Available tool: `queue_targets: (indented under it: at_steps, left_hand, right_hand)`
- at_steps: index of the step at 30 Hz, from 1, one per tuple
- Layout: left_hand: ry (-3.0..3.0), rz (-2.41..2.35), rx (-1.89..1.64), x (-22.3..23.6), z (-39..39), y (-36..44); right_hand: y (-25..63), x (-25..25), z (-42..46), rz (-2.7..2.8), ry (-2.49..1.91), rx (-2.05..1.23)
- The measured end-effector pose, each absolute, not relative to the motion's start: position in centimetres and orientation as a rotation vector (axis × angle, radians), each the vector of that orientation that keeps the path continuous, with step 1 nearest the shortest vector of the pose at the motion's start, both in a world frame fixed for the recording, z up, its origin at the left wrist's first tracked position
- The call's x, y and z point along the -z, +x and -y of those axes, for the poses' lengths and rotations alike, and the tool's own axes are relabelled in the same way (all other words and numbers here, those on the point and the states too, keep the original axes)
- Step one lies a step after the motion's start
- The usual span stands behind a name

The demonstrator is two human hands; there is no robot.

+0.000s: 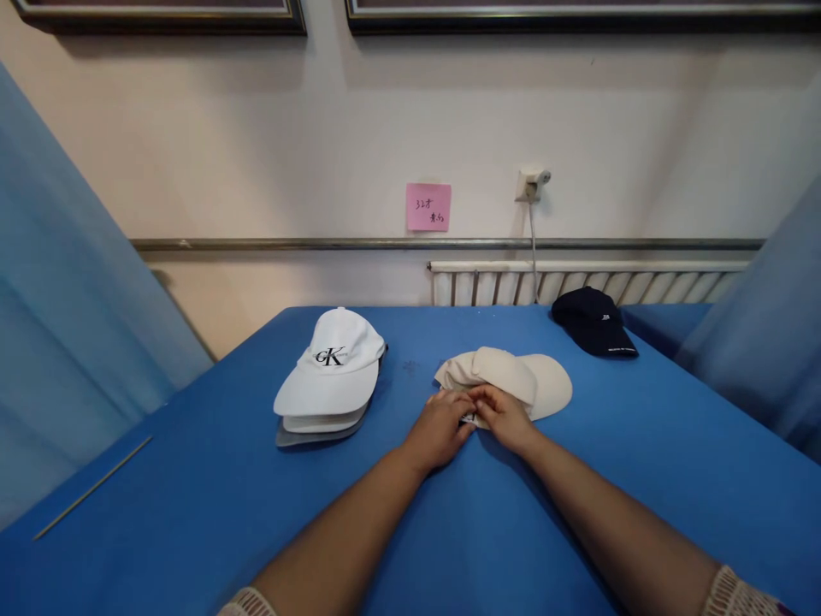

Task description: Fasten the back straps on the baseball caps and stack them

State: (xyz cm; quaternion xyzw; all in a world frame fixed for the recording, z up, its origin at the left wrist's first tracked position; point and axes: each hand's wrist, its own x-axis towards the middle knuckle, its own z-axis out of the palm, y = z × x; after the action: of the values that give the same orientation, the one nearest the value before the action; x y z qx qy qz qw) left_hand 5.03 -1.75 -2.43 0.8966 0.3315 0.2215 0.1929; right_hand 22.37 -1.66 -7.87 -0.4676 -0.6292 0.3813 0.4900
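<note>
A cream baseball cap [504,370] lies on its side on the blue table, its brim pointing right. My left hand [442,425] is closed on the near edge of this cap. Right beside it, my right hand [504,417] pinches the same edge, with the fingertips of both hands meeting. Under the fingers a small dark mark shows on the cap; the exact part being held is hidden. To the left stands a stack of caps, topped by a white cap [337,364] with black lettering. At the back right rests a navy cap [593,321].
A thin stick [93,488] lies near the left edge of the blue table [211,505]. Behind are a metal rail [321,245], a radiator [577,281], and a plugged-in cord [533,244]. Blue curtains [57,299] hang at both sides. A pink note [428,207] is on the wall.
</note>
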Motion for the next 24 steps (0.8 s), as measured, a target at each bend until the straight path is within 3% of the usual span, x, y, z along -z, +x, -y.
queue_targets:
  at_steps: [24]
  left_hand:
    - [2.541, -1.128, -0.498, 2.3, 1.7, 5.8]
  right_hand:
    - [21.7, 7.7, 2.3, 1.461, -1.117, -0.97]
